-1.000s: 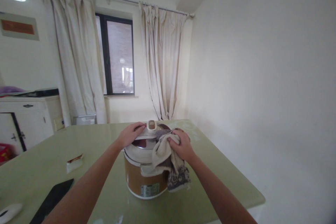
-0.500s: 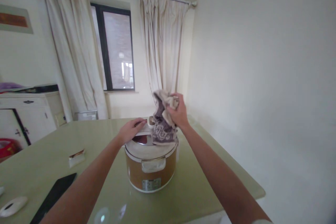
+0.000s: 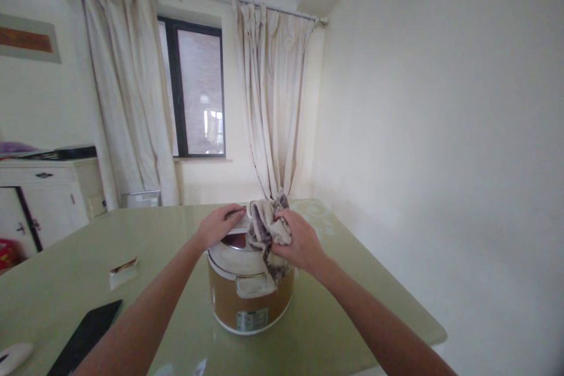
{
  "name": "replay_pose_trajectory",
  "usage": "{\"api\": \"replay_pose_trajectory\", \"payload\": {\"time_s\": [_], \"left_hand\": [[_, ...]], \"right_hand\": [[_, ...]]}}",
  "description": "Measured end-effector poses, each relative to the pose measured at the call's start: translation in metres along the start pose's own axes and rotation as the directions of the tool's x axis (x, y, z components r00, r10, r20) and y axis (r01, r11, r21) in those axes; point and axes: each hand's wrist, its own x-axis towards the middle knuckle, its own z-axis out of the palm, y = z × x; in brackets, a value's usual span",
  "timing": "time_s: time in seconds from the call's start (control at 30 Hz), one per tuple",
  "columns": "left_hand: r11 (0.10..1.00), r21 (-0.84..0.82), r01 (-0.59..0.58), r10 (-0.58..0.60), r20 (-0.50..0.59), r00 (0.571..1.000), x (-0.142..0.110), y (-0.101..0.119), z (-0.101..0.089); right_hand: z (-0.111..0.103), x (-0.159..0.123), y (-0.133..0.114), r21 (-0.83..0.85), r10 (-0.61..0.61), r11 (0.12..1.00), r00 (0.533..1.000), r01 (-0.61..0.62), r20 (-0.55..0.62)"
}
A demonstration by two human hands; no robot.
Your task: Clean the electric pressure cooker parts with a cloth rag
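A rice cooker [image 3: 251,299] with a tan body and a white lid stands upright on the table. My left hand [image 3: 219,225] grips the far left part of its lid, thumb apart from the fingers around a raised part there. In my right hand [image 3: 302,239] a grey-and-beige patterned towel [image 3: 264,223] is bunched up. The towel lies against the right side of the lid and hangs over the front rim. It hides that side of the lid from view.
The table [image 3: 343,305] has a pale green, glossy top. At its left lie a black tablet-like slab [image 3: 86,335], a white mouse-like object [image 3: 15,358] and a small white packet [image 3: 123,273]. A white wall [image 3: 440,129] runs along the right, and a white cabinet [image 3: 53,200] stands at far left.
My right hand has brought the towel down from above the cooker onto the right of its lid. The left hand stays at the lid. The view has tilted slightly up.
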Motion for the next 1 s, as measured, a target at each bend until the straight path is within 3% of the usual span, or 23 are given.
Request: {"api": "replay_pose_trajectory", "payload": {"time_s": [0.17,0.23,0.33,0.47,0.53,0.63,0.77,0.83,0.9,1.0], "left_hand": [[1.0,0.017,0.003,-0.003,-0.011,1.0,0.0,0.001,0.0],[1.0,0.021,0.009,-0.009,-0.012,1.0,0.0,0.001,0.0],[1.0,0.029,0.008,-0.007,-0.013,1.0,0.0,0.0,0.0],[0.998,0.059,0.003,-0.002,-0.016,1.0,0.001,-0.003,0.002],[0.997,0.075,0.006,-0.004,-0.018,1.0,0.001,-0.004,0.002],[0.997,0.082,0.009,-0.008,-0.016,1.0,0.0,-0.004,0.002],[0.996,0.084,0.013,-0.013,0.002,1.0,-0.001,-0.002,0.0],[0.996,0.085,0.022,-0.022,-0.003,1.0,-0.001,-0.001,0.0],[0.996,0.08,0.026,-0.025,-0.012,1.0,-0.001,-0.001,0.0],[0.998,0.066,0.023,-0.022,-0.016,1.0,0.0,-0.002,0.0]], "right_hand": [[0.011,0.053,0.048,0.015,0.229,0.973,0.972,-0.229,-0.052],[0.015,0.058,0.055,0.025,0.29,0.957,0.953,-0.289,-0.083],[0.019,0.024,0.047,0.105,0.264,0.963,0.951,-0.249,-0.162],[0.039,-0.077,0.025,0.129,0.088,0.991,0.937,-0.047,-0.337],[0.05,-0.112,0.022,0.106,-0.045,0.99,0.934,0.088,-0.354],[0.052,-0.106,0.031,0.128,-0.064,0.985,0.931,0.117,-0.359],[0.039,-0.04,0.048,0.305,0.224,0.947,0.885,-0.099,-0.409],[0.044,-0.032,0.051,0.384,0.303,0.914,0.848,-0.13,-0.434],[0.062,-0.053,0.049,0.425,0.327,0.897,0.824,-0.117,-0.462],[0.103,-0.115,0.039,0.418,0.357,0.897,0.788,-0.141,-0.501]]}}
